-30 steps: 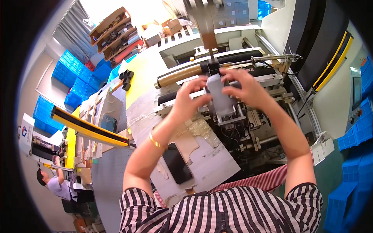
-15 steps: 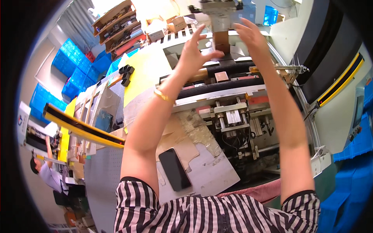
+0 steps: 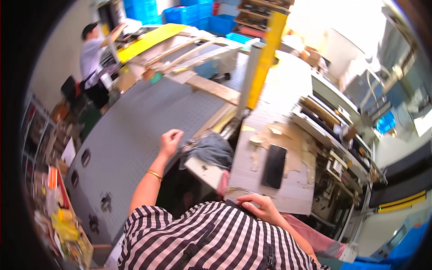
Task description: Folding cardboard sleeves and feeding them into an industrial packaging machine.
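My left hand (image 3: 170,142) hangs over the edge of the grey perforated table (image 3: 130,121), its fingers loosely curled and nothing seen in them. Close to its right is a crumpled grey cloth (image 3: 211,150) on a pale box-like piece. My right hand (image 3: 263,208) is in front of my striped shirt, by the near edge of the pale board (image 3: 245,182). Its index finger stretches left, with the thumb apart, and it holds nothing I can see. Just beyond it a black phone (image 3: 274,166) lies on the board, beside torn brown cardboard (image 3: 294,150).
A yellow-and-black post (image 3: 265,60) rises between table and board. The machine with rollers (image 3: 330,123) stands at the right. A co-worker (image 3: 92,63) in a light top works at the far left, by a yellow sheet (image 3: 155,40). Blue crates (image 3: 189,18) stand at the back.
My view has swung left. Both hands have left the machine: the left is now over the grey table's edge, the right drawn back near my body. The phone stays on the board.
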Demonstrator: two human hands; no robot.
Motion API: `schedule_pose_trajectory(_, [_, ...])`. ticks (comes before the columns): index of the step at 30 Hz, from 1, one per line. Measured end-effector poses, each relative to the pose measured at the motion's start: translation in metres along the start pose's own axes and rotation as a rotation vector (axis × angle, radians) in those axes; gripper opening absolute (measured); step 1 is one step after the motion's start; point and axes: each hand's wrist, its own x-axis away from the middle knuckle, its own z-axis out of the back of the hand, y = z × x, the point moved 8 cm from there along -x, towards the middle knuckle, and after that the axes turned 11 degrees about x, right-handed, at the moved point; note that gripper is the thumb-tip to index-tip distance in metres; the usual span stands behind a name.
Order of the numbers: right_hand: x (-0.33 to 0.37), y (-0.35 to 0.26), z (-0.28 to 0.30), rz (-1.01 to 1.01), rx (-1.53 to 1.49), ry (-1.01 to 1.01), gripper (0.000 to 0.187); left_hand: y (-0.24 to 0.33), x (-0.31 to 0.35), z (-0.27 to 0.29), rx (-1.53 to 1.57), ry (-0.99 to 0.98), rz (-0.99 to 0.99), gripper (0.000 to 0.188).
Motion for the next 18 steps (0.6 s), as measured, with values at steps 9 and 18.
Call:
schedule_pose_trajectory(9, [-0.127, -0.045, -0.145, 0.070, 0.061, -0.430, 0.031, -0.162, 0.292, 0.396, -1.052, 0.633, 0.710, 0.042])
schedule_pose_trajectory(18, [-0.203, -0.122, -0.230, 0.393, 0.323, -0.618, 0.033, -0.197, 0.347, 0.470, -0.901, 0.460, 0.961, 0.015])
